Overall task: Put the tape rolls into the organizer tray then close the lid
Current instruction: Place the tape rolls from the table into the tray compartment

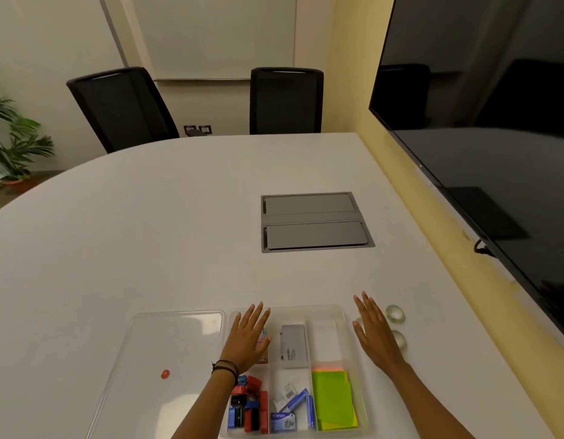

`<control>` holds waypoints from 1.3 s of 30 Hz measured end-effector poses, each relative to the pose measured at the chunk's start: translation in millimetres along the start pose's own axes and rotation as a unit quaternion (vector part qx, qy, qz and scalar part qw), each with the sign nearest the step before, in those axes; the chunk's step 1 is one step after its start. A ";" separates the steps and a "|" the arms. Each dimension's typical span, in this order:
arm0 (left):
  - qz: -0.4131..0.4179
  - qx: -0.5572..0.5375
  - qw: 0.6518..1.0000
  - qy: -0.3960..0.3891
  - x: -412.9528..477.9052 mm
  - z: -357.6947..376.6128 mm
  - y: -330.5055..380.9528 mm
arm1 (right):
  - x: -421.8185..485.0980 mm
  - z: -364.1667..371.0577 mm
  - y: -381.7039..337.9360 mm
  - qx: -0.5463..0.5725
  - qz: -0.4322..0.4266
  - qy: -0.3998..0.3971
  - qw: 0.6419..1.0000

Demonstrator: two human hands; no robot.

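Head view, and I read it big to small: white counter, clear lid off at lower left so the organizer tray sits open. Tape rolls wait lower right, outside it. Left hand is spread flat over the tray, right hand flat beside the rolls; both hands grip nothing.

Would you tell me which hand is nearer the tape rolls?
Right. The right hand lies just left of the tape rolls; the left hand is over the tray's far-left side.
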State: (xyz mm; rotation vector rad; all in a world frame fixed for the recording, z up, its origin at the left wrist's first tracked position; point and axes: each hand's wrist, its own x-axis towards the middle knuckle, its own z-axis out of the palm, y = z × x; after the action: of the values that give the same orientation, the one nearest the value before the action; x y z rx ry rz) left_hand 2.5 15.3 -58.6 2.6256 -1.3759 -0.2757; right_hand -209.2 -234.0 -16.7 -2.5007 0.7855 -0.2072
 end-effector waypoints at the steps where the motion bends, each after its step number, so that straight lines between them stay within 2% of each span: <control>1: -0.001 0.002 1.000 -0.011 1.8 -1.1 -1.1 | 0.0 1.9 1.9 0.000 0.004 -0.005 1.000; 7: 0.009 -0.028 0.999 -0.045 16.7 -0.2 -2.9 | 1.9 14.1 17.9 -0.018 0.027 -0.051 0.998; 13: 0.056 0.009 0.997 -0.051 22.5 5.5 -10.1 | 5.7 21.8 26.4 -0.036 0.048 -0.090 0.994; 19: 0.022 0.007 0.996 -0.091 25.0 -0.7 -11.2 | 11.1 27.0 30.6 -0.053 0.064 -0.114 0.990; 25: 0.007 -0.010 0.997 -0.079 27.0 -2.3 -9.0 | 14.4 32.7 33.3 -0.075 0.076 -0.136 0.985; 35: 0.021 0.026 0.994 -0.108 30.2 -3.8 -6.9 | 9.5 35.5 34.0 -0.105 0.079 -0.149 0.980; 39: 0.025 0.011 0.995 -0.092 31.6 1.2 -4.3 | 11.5 32.1 32.1 -0.098 0.087 -0.115 0.985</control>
State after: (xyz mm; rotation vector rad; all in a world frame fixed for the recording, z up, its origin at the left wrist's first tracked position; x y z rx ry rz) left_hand 23.3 -8.4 -63.5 2.6352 -1.5048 -0.5099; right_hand -206.4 -249.7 -60.8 -2.5566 0.9589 0.2270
